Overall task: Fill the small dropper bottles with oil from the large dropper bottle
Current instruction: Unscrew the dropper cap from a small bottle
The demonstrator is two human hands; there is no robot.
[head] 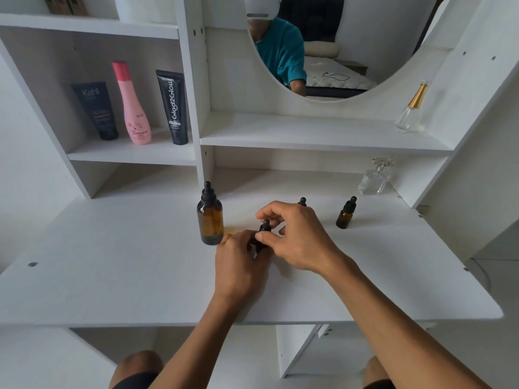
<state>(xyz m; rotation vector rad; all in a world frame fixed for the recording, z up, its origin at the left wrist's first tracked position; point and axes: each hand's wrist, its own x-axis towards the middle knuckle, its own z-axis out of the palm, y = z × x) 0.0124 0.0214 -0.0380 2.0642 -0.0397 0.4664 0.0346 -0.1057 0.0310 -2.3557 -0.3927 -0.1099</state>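
Both hands are held together over the middle of the white laminate desk surface [112, 276]. A small amber glass dropper bottle with a black rubber cap [264, 226] is gripped low by the curled fingers of the left hand [241, 265], so its body is mostly hidden. Its black cap is pinched between the thumb and the forefinger of the right hand [297, 237].

Just to the left of the hands, a large amber glass dropper bottle with a black dropper top [210, 217] is seen standing upright on the desk, its base almost touching the left knuckles. Behind the right hand, only the black tip of a second small dropper bottle [302, 201] is visible. A third small amber dropper bottle [346, 213] stands upright further right, well apart from the hands.

At the back right of the desk, a clear square glass perfume bottle [375, 178] is placed under a shelf. On the shelf above, a clear bottle with a gold neck [411, 110] is seen beside a round mirror [323, 51], in which a person in a teal shirt and a bed are reflected. In the left compartment, a dark tube marked Kahf [95, 110], a pink bottle marked Tamara [132, 105] and a black tube marked Glad2Glow [174, 108] are lined up upright.
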